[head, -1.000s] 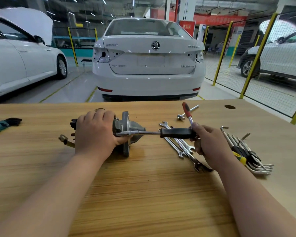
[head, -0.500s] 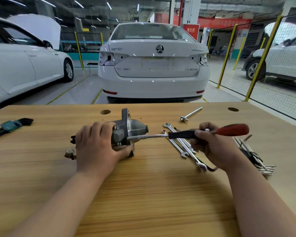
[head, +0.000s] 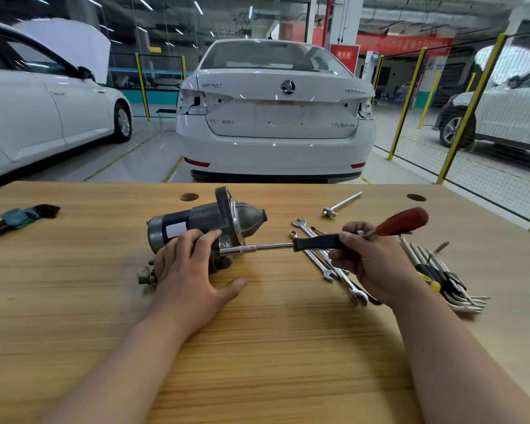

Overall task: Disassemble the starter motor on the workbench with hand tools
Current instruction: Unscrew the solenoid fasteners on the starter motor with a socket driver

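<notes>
Lying on its side near the middle of the worktop (head: 257, 356), toward the far edge, the starter motor (head: 202, 223) points its nose cone right. The left hand (head: 190, 273) rests against its near side, fingers laid loosely over the housing and thumb spread on the wood. The right hand (head: 372, 261) grips the black handle of a socket driver (head: 270, 247), whose tip meets the motor by its flange. A red handle (head: 403, 223) juts from the same fist, with spanners (head: 358, 296) lying beneath.
</notes>
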A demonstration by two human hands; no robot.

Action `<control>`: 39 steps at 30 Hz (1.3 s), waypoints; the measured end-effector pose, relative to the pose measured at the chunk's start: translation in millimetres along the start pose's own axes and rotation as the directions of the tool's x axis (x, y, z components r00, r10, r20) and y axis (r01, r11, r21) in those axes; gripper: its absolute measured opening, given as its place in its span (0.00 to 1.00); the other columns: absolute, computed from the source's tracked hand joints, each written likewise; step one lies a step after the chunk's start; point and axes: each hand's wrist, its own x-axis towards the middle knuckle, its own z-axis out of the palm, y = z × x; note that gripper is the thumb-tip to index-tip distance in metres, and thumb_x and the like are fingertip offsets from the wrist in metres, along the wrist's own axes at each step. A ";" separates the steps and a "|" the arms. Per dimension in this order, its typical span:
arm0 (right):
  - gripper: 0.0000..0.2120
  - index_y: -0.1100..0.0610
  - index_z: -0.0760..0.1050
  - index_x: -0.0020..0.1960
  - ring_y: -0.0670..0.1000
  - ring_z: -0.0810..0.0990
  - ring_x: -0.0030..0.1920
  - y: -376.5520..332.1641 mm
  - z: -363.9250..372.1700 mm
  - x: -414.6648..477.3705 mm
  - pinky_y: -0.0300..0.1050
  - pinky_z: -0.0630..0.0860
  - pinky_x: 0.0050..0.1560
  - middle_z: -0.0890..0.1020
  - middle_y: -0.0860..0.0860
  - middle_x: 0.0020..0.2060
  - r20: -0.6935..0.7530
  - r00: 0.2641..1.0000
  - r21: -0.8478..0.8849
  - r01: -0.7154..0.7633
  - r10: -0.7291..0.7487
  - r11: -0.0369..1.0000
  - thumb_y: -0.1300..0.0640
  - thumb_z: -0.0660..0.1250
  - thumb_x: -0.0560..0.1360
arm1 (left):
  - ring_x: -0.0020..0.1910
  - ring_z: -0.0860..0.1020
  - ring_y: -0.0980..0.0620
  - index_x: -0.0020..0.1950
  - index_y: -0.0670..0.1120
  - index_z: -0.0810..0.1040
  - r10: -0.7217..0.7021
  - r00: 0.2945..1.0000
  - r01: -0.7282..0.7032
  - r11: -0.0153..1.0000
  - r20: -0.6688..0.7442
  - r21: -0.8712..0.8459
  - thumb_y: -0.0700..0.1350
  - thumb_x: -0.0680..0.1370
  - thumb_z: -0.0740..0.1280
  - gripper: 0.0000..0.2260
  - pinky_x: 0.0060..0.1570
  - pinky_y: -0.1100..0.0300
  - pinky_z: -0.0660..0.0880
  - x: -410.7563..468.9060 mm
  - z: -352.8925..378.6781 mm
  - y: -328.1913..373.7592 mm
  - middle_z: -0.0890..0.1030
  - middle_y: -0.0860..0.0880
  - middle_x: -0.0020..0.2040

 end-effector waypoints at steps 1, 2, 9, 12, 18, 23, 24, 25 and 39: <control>0.07 0.59 0.70 0.49 0.51 0.82 0.28 -0.5 0.1 -0.4 0.42 0.80 0.29 0.83 0.53 0.31 -0.005 1.000 -0.002 0.015 -0.015 1.000 0.69 0.61 0.80 | 0.68 0.49 0.55 0.73 0.58 0.58 0.000 1.000 0.000 1.000 -0.002 -0.020 0.70 0.64 0.63 0.40 0.68 0.54 0.51 1.6 -0.1 -1.5 0.54 0.58 0.65; 0.07 0.59 0.70 0.48 0.51 0.82 0.28 -1.2 -0.1 -1.0 0.41 0.80 0.29 0.83 0.53 0.31 -0.010 1.000 0.001 0.030 -0.029 1.000 0.70 0.61 0.80 | 0.68 0.50 0.55 0.73 0.58 0.59 0.000 1.000 0.000 0.999 -0.006 -0.042 0.70 0.64 0.63 0.39 0.67 0.55 0.50 2.8 -0.6 -2.7 0.56 0.57 0.65; 0.07 0.58 0.71 0.48 0.51 0.83 0.30 -2.7 2.4 -1.1 0.42 0.80 0.31 0.84 0.54 0.33 -0.023 0.998 -0.001 0.060 -0.060 0.998 0.69 0.62 0.80 | 0.66 0.55 0.55 0.69 0.55 0.67 0.011 0.997 -0.018 0.996 -0.070 -0.091 0.74 0.65 0.53 0.38 0.58 0.64 0.47 7.2 -1.5 -5.4 0.64 0.54 0.65; 0.06 0.58 0.71 0.49 0.52 0.83 0.31 -3.8 4.1 -0.7 0.42 0.80 0.31 0.84 0.54 0.33 -0.036 0.997 -0.014 0.063 -0.063 0.998 0.69 0.63 0.79 | 0.65 0.57 0.55 0.68 0.54 0.69 0.012 0.996 -0.019 0.996 -0.086 -0.082 0.72 0.68 0.51 0.35 0.57 0.63 0.48 8.2 -1.0 -5.7 0.66 0.54 0.64; 0.04 0.60 0.73 0.48 0.52 0.82 0.29 -14.4 7.2 -4.1 0.40 0.79 0.30 0.83 0.55 0.32 0.003 0.999 -0.183 0.033 -0.033 0.983 0.67 0.64 0.79 | 0.64 0.57 0.55 0.67 0.55 0.70 0.017 0.996 -0.024 0.997 -0.092 -0.078 0.66 0.73 0.62 0.26 0.58 0.58 0.52 12.1 0.0 -12.5 0.68 0.54 0.64; 0.09 0.52 0.78 0.44 0.45 0.77 0.21 -54.4 26.4 -10.8 0.33 0.69 0.22 0.80 0.51 0.24 0.054 0.989 -0.831 0.123 -0.140 0.542 0.51 0.65 0.80 | 0.65 0.57 0.53 0.67 0.56 0.68 0.004 0.995 -0.007 0.999 -0.095 -0.040 0.61 0.70 0.68 0.27 0.60 0.55 0.54 15.1 2.6 -13.8 0.67 0.54 0.65; 0.12 0.52 0.78 0.43 0.44 0.75 0.20 -63.9 32.2 -11.4 0.34 0.69 0.21 0.80 0.50 0.25 0.064 0.990 -0.892 0.113 -0.125 0.438 0.48 0.64 0.80 | 0.65 0.56 0.53 0.67 0.56 0.66 0.006 0.996 -0.008 1.000 -0.084 -0.021 0.62 0.70 0.68 0.28 0.60 0.55 0.53 14.7 3.0 -13.2 0.66 0.54 0.65; 0.16 0.54 0.78 0.41 0.44 0.73 0.19 -72.7 38.2 -11.4 0.37 0.69 0.21 0.79 0.50 0.24 0.061 0.993 -0.931 0.093 -0.101 0.352 0.46 0.62 0.80 | 0.66 0.54 0.53 0.68 0.57 0.65 0.010 0.998 -0.010 1.000 -0.068 -0.004 0.63 0.70 0.67 0.29 0.60 0.56 0.52 14.4 3.4 -12.9 0.65 0.54 0.66; 0.25 0.61 0.77 0.47 0.48 0.61 0.17 -81.2 46.9 8.7 0.35 0.59 0.20 0.71 0.52 0.21 -0.126 0.945 -0.720 -0.296 0.301 0.628 0.39 0.57 0.81 | 0.67 0.50 0.52 0.72 0.60 0.55 0.012 1.000 -0.011 0.998 -0.021 0.063 0.67 0.71 0.61 0.32 0.64 0.55 0.46 13.1 6.9 -14.6 0.56 0.55 0.68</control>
